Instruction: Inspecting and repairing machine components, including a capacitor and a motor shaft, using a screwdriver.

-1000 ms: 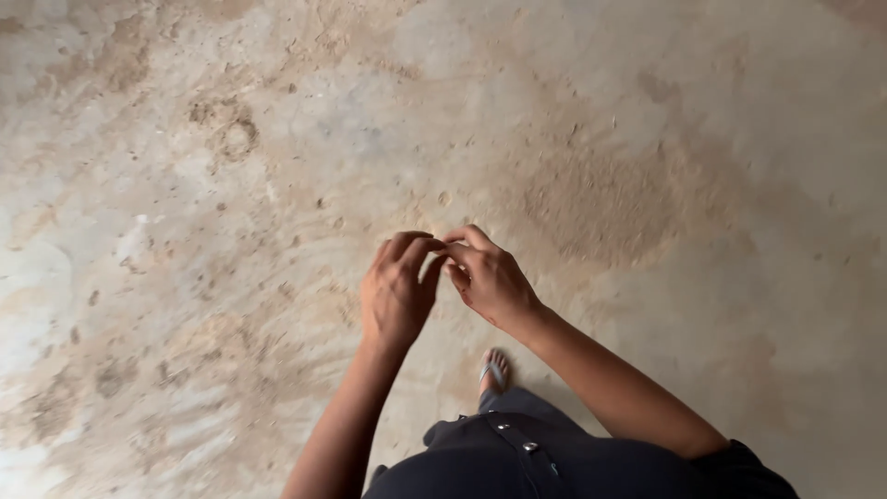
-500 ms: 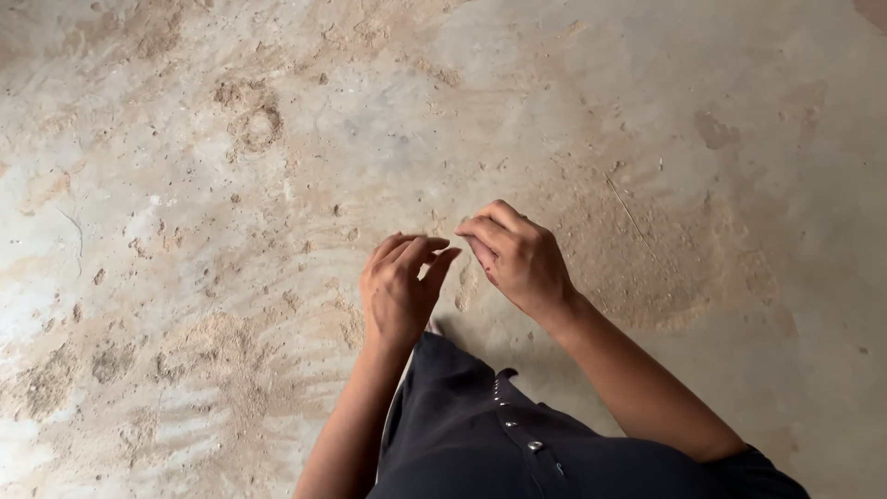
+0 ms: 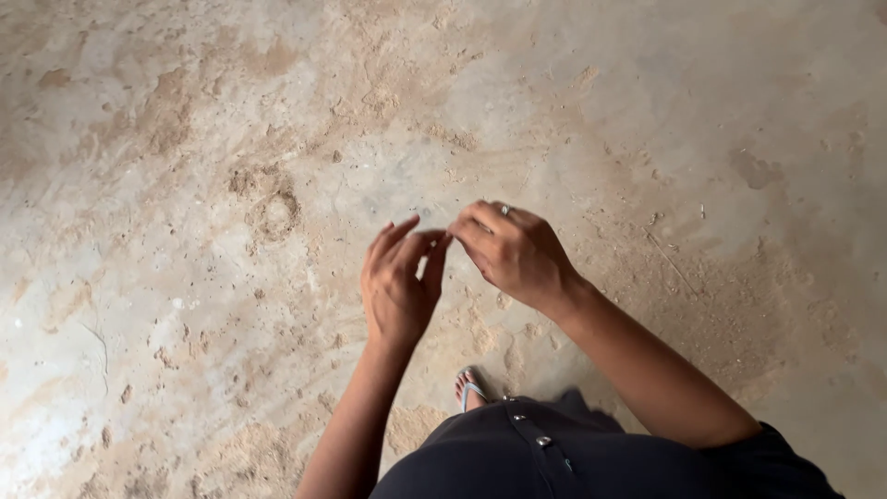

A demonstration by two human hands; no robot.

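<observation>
Floor (image 3: 185, 139): bare concrete with patches of loose sand, running to every edge of the view. Open room on all sides of both hands; no wall or furniture is in sight.

Left hand (image 3: 397, 291): raised above the floor at mid-view, back toward the camera, fingers (image 3: 407, 245) loosely spread and pointing up and right. Whether it holds anything cannot be told.

Right hand (image 3: 517, 254): just beside the left, fingers curled and drawn together toward the left fingertips; the two hands nearly meet at the tips. A ring (image 3: 504, 210) sits on one finger. Anything pinched between the fingertips is too small to make out.

Below the hands: dark clothing (image 3: 554, 457) with small metal studs, and one foot in a light sandal (image 3: 469, 388) on the sand.

Surroundings: a thin twig (image 3: 670, 261) lies on the floor to the right, well apart from the hands. Scattered small clods and a scuffed sand mound (image 3: 273, 208) lie to the left. Nothing stands between the hands and the floor.
</observation>
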